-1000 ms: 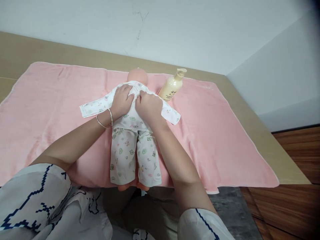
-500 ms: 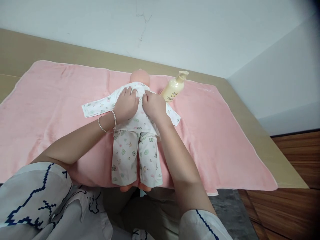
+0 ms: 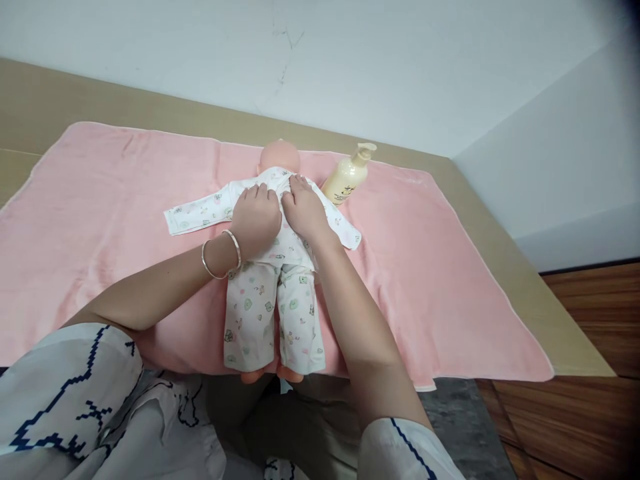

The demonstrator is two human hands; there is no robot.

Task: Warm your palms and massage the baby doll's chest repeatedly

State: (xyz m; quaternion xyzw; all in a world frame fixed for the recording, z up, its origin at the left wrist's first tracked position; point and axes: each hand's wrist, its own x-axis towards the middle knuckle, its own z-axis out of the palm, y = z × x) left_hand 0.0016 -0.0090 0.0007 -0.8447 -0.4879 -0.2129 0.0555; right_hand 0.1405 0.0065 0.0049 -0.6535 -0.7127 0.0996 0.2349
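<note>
A baby doll (image 3: 281, 253) lies on its front, its head at the far end, dressed in a white patterned top and trousers. On its upper back rests my left hand (image 3: 256, 220), with a bangle at the wrist; its fingers are curled down and their tips hidden, so I cannot see whether they pinch any cloth. Beside it my right hand (image 3: 305, 210) lies on the other side of the back, fingers reaching towards the shoulder and thumb towards the spine. The two thumb sides almost meet. A cream pump bottle (image 3: 346, 179) leans near the doll's right-hand sleeve.
A pink blanket (image 3: 120, 193) spreads under the doll over a light tabletop (image 3: 440, 163). Behind stands a white wall (image 3: 200, 53) with cracks. Dark wood panels (image 3: 560, 420) are at the lower right.
My left hand has slid slightly down and inward, its fingers now more bent. My right hand's fingers have stretched out further towards the shoulder. The doll's body and the bottle stay in place.
</note>
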